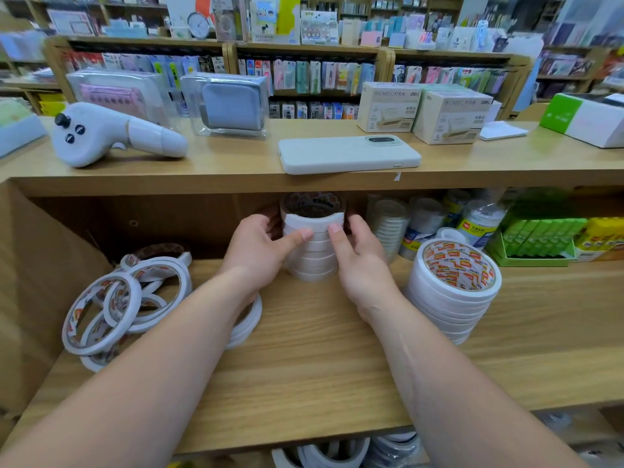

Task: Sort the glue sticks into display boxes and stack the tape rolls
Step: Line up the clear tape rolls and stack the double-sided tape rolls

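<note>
A tall stack of white tape rolls (312, 246) stands upright in the middle of the wooden shelf (304, 349). My left hand (261, 246) grips its left side and my right hand (359, 261) grips its right side, both thumbs pressed on the front of the upper rolls. A second stack of tape rolls (454, 288) stands to the right. Loose tape rolls (125, 298) lie in a heap at the left, partly hidden under my left forearm. Green glue sticks sit in a green display box (537, 244) at the far right, with yellow glue sticks (601, 234) beside them.
Clear tape rolls and wrapped packs (435, 224) stand behind the right stack. On the counter above lie a phone (347, 153), a white controller (108, 133), boxed items (425, 111) and a plastic case (229, 104). More tape rolls (344, 450) lie on the shelf below.
</note>
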Demonstrator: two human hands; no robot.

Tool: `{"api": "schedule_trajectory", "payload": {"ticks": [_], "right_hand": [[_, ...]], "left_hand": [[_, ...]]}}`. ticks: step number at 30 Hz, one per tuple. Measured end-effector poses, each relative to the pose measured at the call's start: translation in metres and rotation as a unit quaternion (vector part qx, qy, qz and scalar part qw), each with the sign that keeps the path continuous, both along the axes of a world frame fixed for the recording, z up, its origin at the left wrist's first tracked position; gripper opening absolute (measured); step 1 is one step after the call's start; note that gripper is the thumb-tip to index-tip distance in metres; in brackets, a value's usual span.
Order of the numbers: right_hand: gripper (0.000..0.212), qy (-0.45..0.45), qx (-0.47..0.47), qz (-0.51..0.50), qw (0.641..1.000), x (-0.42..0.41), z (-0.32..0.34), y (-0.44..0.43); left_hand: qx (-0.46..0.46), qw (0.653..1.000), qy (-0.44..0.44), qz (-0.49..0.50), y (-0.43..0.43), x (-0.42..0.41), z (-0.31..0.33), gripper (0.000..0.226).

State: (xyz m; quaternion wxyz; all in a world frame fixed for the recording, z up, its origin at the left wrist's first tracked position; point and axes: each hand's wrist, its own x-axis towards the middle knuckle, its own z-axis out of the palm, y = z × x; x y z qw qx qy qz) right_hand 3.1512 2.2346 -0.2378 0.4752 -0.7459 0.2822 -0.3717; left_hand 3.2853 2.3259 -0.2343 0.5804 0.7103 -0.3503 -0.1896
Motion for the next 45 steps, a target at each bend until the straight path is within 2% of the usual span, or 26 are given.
{"api": "schedule_trajectory", "payload": {"ticks": [4,7,8,11,13,16,18,19,22,23,25,28,33,35,38,39,40,42,43,45], "right_hand": [[0.031,0.011,0.016,0.007,1.0,-0.003,0.001,0.001],[0.066,-0.011,0.078,0.033,0.996,-0.002,-0.004,0.0],[0.067,-0.029,0.096,0.047,0.994,-0.002,-0.007,-0.001],[0.028,-0.056,0.133,0.069,0.987,-0.004,-0.012,-0.008],[0.015,-0.056,0.119,0.068,0.989,-0.004,-0.014,-0.012],[0.014,-0.06,0.118,0.064,0.989,-0.002,-0.016,-0.013],[0.018,-0.061,0.113,0.063,0.99,-0.002,-0.02,-0.016],[0.025,-0.053,0.107,0.065,0.991,-0.002,-0.02,-0.015],[0.074,-0.015,0.082,0.052,0.995,-0.004,-0.017,-0.013],[0.08,-0.003,0.069,0.046,0.997,-0.004,-0.016,-0.013],[0.069,0.026,0.036,0.026,0.999,-0.003,-0.014,-0.014],[0.045,0.051,0.0,0.013,0.999,-0.004,-0.014,-0.016],[0.042,0.07,-0.001,0.012,0.997,-0.004,-0.013,-0.015],[0.054,0.081,-0.01,0.001,0.997,-0.006,-0.014,-0.014],[0.085,0.07,-0.026,-0.003,0.997,-0.02,-0.01,0.001],[0.082,0.056,-0.045,0.0,0.997,-0.031,-0.004,0.009],[0.071,0.032,-0.072,0.002,0.997,-0.044,0.003,0.017],[0.037,-0.031,-0.144,-0.018,0.989,-0.077,0.023,0.033],[0.023,-0.064,-0.185,-0.04,0.98,-0.096,0.034,0.038],[0.015,-0.115,-0.24,-0.097,0.959,-0.13,0.046,0.031]], "left_hand": [[0.006,1.0,0.007,-0.002,0.002,0.0,-0.002,0.063],[-0.011,0.999,0.039,0.017,0.003,-0.003,-0.003,0.069],[-0.021,0.998,0.052,0.021,0.003,-0.002,-0.005,0.067],[-0.031,0.996,0.081,0.021,0.003,-0.003,-0.002,0.066],[-0.021,0.996,0.082,0.017,0.001,-0.002,-0.001,0.067],[-0.027,0.996,0.081,-0.004,-0.001,-0.001,-0.004,0.057],[-0.019,0.997,0.074,0.003,-0.001,0.0,-0.007,0.072],[-0.011,0.998,0.065,0.004,0.0,-0.001,-0.007,0.081],[0.027,0.999,0.022,-0.001,0.005,0.004,-0.008,0.099],[0.039,0.999,0.006,0.0,0.006,0.005,-0.007,0.102],[0.055,0.998,-0.025,0.01,0.005,0.006,-0.008,0.092],[0.07,0.996,-0.056,0.019,0.001,0.008,-0.011,0.06],[0.065,0.996,-0.059,0.017,0.002,0.001,-0.013,0.034],[0.08,0.995,-0.062,0.018,0.002,-0.001,-0.013,0.035],[0.09,0.992,-0.069,0.049,0.011,-0.012,-0.009,0.07],[0.071,0.992,-0.083,0.064,0.018,-0.018,-0.007,0.075],[0.045,0.99,-0.108,0.074,0.026,-0.028,-0.003,0.07],[-0.001,0.985,-0.154,0.074,0.038,-0.051,0.004,0.049],[-0.017,0.986,-0.151,0.062,0.042,-0.065,0.009,0.041],[-0.018,0.994,-0.103,0.015,0.038,-0.086,0.011,0.034]]}}
